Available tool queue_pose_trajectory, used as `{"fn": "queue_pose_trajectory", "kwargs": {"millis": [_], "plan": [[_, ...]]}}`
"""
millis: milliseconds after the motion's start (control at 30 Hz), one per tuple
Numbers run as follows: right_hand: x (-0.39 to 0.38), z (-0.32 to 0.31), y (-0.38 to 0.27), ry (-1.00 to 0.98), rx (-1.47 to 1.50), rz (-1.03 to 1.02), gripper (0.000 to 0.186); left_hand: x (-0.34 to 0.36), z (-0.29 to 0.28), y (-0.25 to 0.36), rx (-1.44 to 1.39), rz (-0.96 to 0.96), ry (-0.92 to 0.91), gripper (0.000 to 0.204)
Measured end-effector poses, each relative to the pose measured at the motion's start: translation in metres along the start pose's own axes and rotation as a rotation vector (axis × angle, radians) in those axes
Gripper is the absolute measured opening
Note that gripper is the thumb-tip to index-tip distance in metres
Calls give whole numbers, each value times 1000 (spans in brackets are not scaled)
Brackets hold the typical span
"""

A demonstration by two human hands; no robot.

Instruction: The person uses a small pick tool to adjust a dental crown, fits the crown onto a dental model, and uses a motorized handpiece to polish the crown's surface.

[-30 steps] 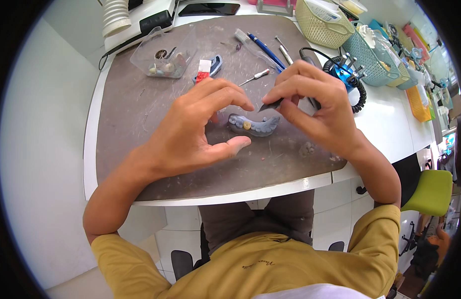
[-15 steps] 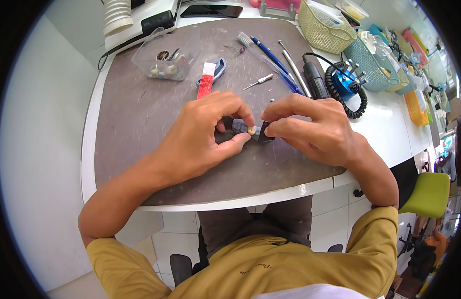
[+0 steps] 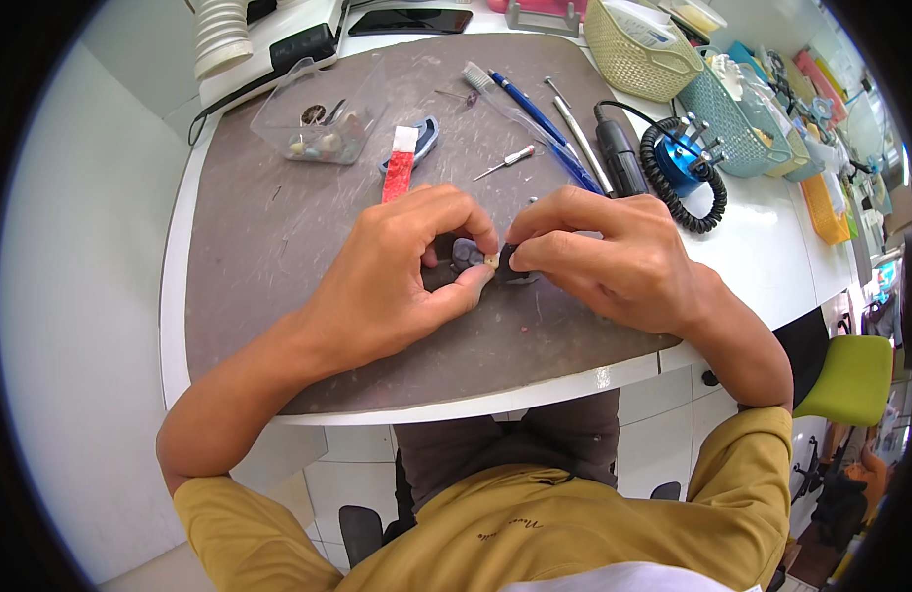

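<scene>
A small grey dental model [image 3: 466, 255] rests on the brown mat near the middle, partly hidden by my fingers. My left hand [image 3: 401, 259] pinches a tiny cream tooth crown [image 3: 491, 260] between thumb and forefinger, at the right side of the model. Opposite it, my right hand [image 3: 614, 247] grips a small black sheet [image 3: 513, 264], probably marking paper, between thumb and fingers. The sheet is close against the crown; whether they touch I cannot tell. Beyond my left hand lies a red strip with a white end [image 3: 401, 168], on a blue-grey curved piece [image 3: 426, 140].
A clear plastic box [image 3: 323, 118] with small parts stands far left. A brush [image 3: 495, 94], a blue pen [image 3: 535, 107], a small screwdriver [image 3: 505, 162] and a black handpiece [image 3: 621, 153] lie beyond my right hand. A blue bur stand [image 3: 681, 170] and baskets [image 3: 643, 59] are at right.
My right hand has brought the black sheet slightly left, closer to the crown. My left hand keeps its pinch. The whole view has shifted a little.
</scene>
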State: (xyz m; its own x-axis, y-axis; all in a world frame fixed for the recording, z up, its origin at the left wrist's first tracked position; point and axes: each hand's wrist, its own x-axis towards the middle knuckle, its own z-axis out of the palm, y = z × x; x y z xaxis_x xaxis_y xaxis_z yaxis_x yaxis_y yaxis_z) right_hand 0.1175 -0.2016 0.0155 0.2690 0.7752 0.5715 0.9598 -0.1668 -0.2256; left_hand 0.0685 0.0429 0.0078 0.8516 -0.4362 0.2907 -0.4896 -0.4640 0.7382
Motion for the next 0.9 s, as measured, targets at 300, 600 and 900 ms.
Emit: {"fn": "queue_pose_trajectory", "kwargs": {"millis": [300, 600, 900], "plan": [[1, -3, 0, 16, -2, -24, 21, -1, -2, 0, 26, 24, -7, 19], [1, -2, -2, 24, 5, -29, 21, -1, -1, 0, 20, 44, 5, 19], [0, 1, -1, 8, -21, -34, 24, -1, -1, -3, 18, 58, 12, 19]]}}
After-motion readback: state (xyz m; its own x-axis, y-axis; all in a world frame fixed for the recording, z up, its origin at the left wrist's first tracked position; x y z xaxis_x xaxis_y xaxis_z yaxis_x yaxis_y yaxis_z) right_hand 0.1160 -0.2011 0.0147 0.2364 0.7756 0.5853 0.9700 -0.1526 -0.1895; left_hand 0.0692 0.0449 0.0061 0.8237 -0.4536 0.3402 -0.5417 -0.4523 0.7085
